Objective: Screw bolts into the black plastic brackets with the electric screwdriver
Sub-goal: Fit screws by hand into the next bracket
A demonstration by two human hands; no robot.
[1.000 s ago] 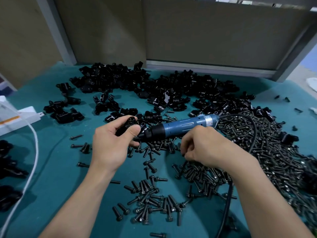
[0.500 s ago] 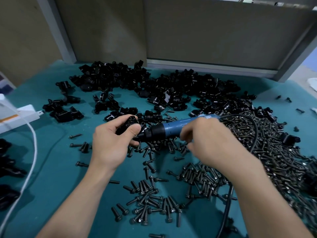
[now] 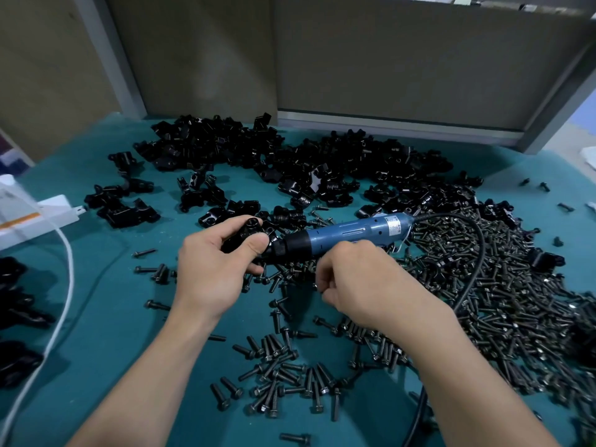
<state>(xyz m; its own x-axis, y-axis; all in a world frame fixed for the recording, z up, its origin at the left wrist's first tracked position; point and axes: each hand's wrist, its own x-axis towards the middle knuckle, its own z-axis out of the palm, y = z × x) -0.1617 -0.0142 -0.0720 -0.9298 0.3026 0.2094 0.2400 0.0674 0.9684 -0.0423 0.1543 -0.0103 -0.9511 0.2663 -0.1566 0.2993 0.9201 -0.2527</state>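
Note:
My left hand (image 3: pixel 209 272) grips one black plastic bracket (image 3: pixel 246 233) between thumb and fingers, just above the table. The blue electric screwdriver (image 3: pixel 351 232) lies almost level, its black nose against that bracket and my left thumb. My right hand (image 3: pixel 364 285) sits just below and in front of the screwdriver body, over the loose bolts (image 3: pixel 280 379). Its fingers are curled in a pinch on something small and dark that looks like a bolt. A heap of black brackets (image 3: pixel 322 162) fills the back of the teal table (image 3: pixel 106 317).
A dense pile of bolts (image 3: pixel 516 285) covers the right side, and the screwdriver's black cable (image 3: pixel 477 272) loops over it. A white box (image 3: pixel 35 217) and a white cord (image 3: pixel 64 285) lie at the left, with more black parts (image 3: pixel 16 304) at the left edge.
My right hand rose over the screwdriver body half a second ago, and has dropped back below it, fingers pinched. My left hand and its bracket have stayed in place.

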